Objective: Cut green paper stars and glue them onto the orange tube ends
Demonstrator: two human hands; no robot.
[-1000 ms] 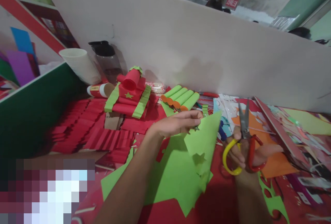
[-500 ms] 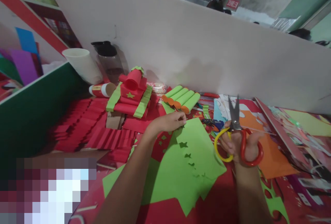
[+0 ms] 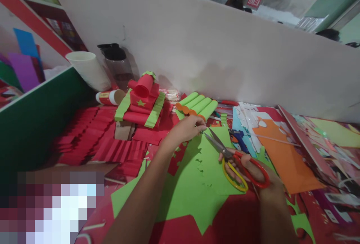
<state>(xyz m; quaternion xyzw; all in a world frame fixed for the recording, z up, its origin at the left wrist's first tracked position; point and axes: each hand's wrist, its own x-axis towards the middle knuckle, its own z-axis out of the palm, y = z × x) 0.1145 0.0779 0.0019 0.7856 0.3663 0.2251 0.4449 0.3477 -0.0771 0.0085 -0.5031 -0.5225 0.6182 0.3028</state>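
My right hand [image 3: 246,170] holds scissors [image 3: 225,151] with one yellow and one red handle loop, blades parted and pointing up-left. Their tips reach the fingertips of my left hand [image 3: 194,127], which is closed in a pinch on a small piece of paper, mostly hidden by the fingers. Beneath both hands lie bright green paper sheets [image 3: 185,197]. On the upper sheet runs a row of small jagged shapes [image 3: 199,160]; I cannot tell whether they are loose bits or cuts. Just beyond my left hand lie green paper rolls [image 3: 198,103] with orange ends.
A red and green paper model [image 3: 144,101] with a star stands back left, beside folded red paper strips [image 3: 118,152]. Behind are a white cup [image 3: 87,69] and a black-lidded bottle [image 3: 116,64]. Orange paper [image 3: 284,157] lies on the right. A pale partition [image 3: 197,48] runs behind.
My right hand has lowered and swung the scissors leftward, from pointing up to pointing at my left fingertips. My left hand has shifted slightly up and right, still pinched.
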